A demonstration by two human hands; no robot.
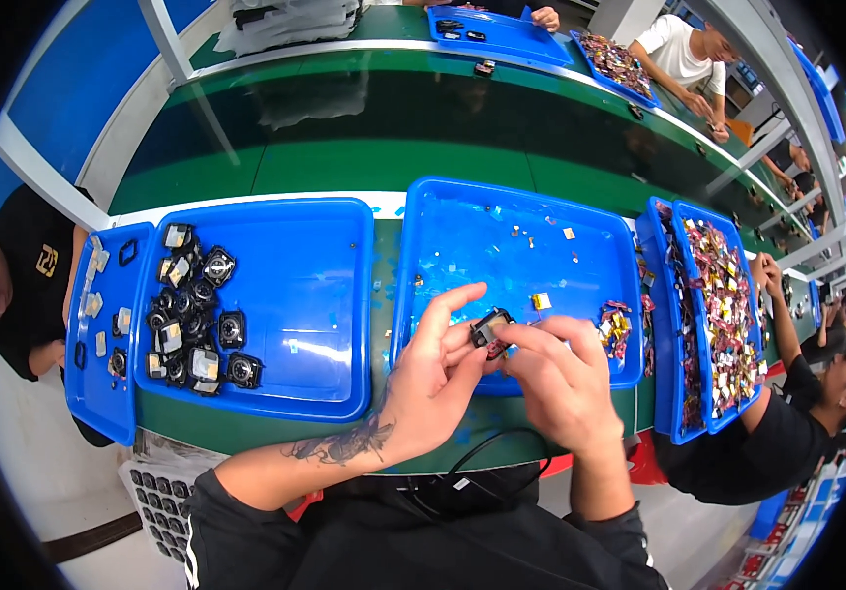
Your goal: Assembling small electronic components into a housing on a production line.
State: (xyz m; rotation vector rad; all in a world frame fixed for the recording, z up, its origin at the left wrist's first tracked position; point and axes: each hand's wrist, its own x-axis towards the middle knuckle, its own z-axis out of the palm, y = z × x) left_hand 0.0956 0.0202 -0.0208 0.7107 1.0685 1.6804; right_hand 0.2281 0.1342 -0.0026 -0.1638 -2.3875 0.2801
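Between the thumb and fingers of my left hand (435, 372) is a small black watch case (489, 327), tilted, with a light patch on its face. My right hand (566, 379) is closed at the case's right side, its fingertips touching it; whether they also pinch a small part is hidden. Both hands are over the near edge of a blue tray (516, 211) holding scattered scraps. Inside that tray, a small yellow and white battery-like piece (541, 301) lies just beyond my fingers, and a little pile of similar pieces (615, 329) sits at the right.
Left of me, a blue tray (320, 295) holds a heap of black watch cases (185, 324); a narrower tray (98, 379) stands beyond it. Trays piled with small wired parts (723, 295) stand at right. A green conveyor (344, 157) runs behind. Several people sit nearby. A black cable (492, 440) hangs near my lap.
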